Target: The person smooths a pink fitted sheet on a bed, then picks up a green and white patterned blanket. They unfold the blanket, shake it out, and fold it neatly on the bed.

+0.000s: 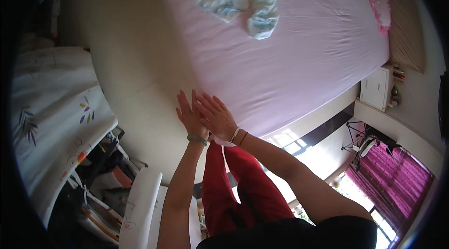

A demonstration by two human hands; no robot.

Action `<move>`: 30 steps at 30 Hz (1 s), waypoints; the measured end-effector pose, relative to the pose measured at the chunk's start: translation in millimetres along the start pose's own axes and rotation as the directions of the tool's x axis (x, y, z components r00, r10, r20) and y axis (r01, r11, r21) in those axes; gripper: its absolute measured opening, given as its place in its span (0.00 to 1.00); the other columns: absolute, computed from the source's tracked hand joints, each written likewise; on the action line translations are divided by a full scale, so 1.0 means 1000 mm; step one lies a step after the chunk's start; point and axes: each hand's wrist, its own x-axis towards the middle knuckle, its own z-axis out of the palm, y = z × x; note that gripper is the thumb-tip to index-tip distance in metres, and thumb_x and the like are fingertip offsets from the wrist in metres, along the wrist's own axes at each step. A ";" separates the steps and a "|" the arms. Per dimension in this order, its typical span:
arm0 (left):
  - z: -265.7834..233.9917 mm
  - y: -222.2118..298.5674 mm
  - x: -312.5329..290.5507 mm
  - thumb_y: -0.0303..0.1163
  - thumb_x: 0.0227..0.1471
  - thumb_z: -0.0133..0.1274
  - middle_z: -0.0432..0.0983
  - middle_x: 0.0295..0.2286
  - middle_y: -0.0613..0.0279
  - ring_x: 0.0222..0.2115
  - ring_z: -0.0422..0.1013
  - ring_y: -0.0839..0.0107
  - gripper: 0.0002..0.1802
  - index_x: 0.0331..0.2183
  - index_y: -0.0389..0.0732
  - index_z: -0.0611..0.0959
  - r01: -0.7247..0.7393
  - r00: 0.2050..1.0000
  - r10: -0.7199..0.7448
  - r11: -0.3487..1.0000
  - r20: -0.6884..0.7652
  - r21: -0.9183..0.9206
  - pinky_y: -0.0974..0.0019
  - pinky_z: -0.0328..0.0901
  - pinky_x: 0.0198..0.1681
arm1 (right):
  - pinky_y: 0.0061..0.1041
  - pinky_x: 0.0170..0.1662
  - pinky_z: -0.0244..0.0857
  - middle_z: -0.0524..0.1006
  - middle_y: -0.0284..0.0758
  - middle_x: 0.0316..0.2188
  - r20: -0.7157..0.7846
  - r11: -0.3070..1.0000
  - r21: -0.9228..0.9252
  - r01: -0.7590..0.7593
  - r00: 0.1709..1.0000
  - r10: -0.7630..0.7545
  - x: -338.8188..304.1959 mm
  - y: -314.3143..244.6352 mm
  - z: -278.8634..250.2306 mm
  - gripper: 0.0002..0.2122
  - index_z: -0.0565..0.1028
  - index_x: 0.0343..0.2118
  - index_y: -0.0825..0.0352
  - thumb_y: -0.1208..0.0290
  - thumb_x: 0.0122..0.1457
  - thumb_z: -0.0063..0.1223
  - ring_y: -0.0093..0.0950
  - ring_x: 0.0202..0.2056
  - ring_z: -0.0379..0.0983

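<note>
My left hand (191, 117) and my right hand (220, 117) meet in front of me near the bed's corner. Both have their fingers stretched out and hold nothing. Part of the left hand is hidden behind the right, which overlaps it. A green bangle (197, 140) circles my left wrist; a pale bracelet (235, 133) and a thin red cord (243, 138) are on the right one. Beyond them is a bed with a smooth pink sheet (299, 62). A crumpled pale garment or cloth with bluish patches (262, 12) lies on its far part.
To the left, a white cover with leaf prints (61, 108) drapes over a rack holding assorted items (112, 188). A pink frilled pillow (378, 1) sits at the bed's far right. Beyond the bed's right side stand a white cabinet (374, 87) and magenta curtains (393, 183) by a window.
</note>
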 end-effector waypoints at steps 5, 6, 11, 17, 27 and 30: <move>0.023 0.118 0.099 0.38 0.62 0.47 0.44 0.67 0.56 0.66 0.45 0.57 0.31 0.64 0.62 0.60 -0.488 0.872 0.486 0.860 0.055 0.150 0.41 0.38 0.65 | 0.42 0.68 0.38 0.53 0.36 0.68 -0.414 0.904 -0.275 -0.327 0.889 0.196 0.025 0.122 -0.118 0.27 0.58 0.65 0.61 0.64 0.63 0.48 0.35 0.69 0.44; 0.030 0.129 0.114 0.36 0.60 0.50 0.44 0.67 0.56 0.67 0.44 0.55 0.33 0.64 0.64 0.61 -0.521 0.854 0.516 0.842 0.073 0.141 0.36 0.36 0.64 | 0.42 0.68 0.38 0.52 0.36 0.68 -0.470 0.871 -0.285 -0.401 0.850 0.238 0.026 0.145 -0.135 0.27 0.57 0.65 0.61 0.64 0.64 0.47 0.35 0.69 0.44; 0.060 0.113 0.138 0.47 0.61 0.45 0.41 0.67 0.57 0.68 0.38 0.55 0.32 0.64 0.63 0.59 -0.523 0.853 0.472 0.769 0.224 0.367 0.29 0.33 0.63 | 0.43 0.69 0.36 0.50 0.37 0.69 -0.399 0.855 -0.319 -0.410 0.876 0.271 0.013 0.187 -0.132 0.27 0.56 0.66 0.61 0.61 0.65 0.43 0.36 0.70 0.42; 0.026 0.048 0.037 0.53 0.60 0.44 0.36 0.68 0.60 0.68 0.31 0.57 0.41 0.66 0.46 0.53 -0.645 0.739 0.307 0.582 0.600 0.495 0.30 0.31 0.64 | 0.43 0.70 0.29 0.50 0.35 0.69 0.004 0.887 -0.347 -0.304 0.946 0.325 -0.037 0.071 -0.036 0.28 0.56 0.65 0.66 0.62 0.63 0.44 0.33 0.71 0.38; -0.061 0.066 0.188 0.50 0.57 0.51 0.38 0.67 0.54 0.68 0.38 0.55 0.39 0.65 0.55 0.57 -0.786 0.595 0.592 0.568 0.543 0.244 0.31 0.39 0.62 | 0.43 0.67 0.42 0.55 0.34 0.67 -0.262 0.874 -0.056 -0.483 0.852 0.454 0.086 0.049 -0.094 0.27 0.62 0.62 0.60 0.63 0.61 0.52 0.32 0.68 0.46; -0.074 0.093 0.290 0.50 0.59 0.47 0.37 0.67 0.55 0.68 0.35 0.52 0.36 0.65 0.59 0.56 -0.778 0.625 0.636 0.550 0.452 0.302 0.30 0.39 0.62 | 0.49 0.66 0.42 0.54 0.35 0.67 -0.471 0.777 0.059 -0.627 0.669 0.575 0.173 0.079 -0.095 0.28 0.59 0.65 0.55 0.60 0.62 0.50 0.36 0.68 0.45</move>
